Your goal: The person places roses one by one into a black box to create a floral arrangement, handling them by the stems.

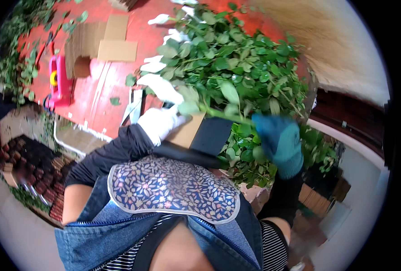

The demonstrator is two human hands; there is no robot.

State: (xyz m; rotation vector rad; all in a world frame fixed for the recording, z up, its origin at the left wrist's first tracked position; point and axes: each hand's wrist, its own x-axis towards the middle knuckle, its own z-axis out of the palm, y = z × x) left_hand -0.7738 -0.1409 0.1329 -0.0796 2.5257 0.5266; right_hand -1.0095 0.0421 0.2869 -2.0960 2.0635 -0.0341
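Note:
My left hand (157,125), in a white glove, is closed near the head end of a leafy green flower stem (229,116). That stem's head is wrapped in a white sleeve (159,87). The stem slants down to the right into my right hand (279,143), which wears a teal and blue glove. Motion smears the right hand, but its fingers look wrapped round the stem. Beneath lie a brown cardboard piece (185,134) and a black flat panel (210,135). A big heap of leafy stems (236,63) with several white-wrapped heads lies just beyond.
On the red table (103,97) are a pink tape dispenser (62,83), stacked cardboard pieces (85,38) and red-handled pruners (41,53). A grey-white blade-like thing (133,107) lies beside my left hand. More foliage (11,58) is piled at the far left.

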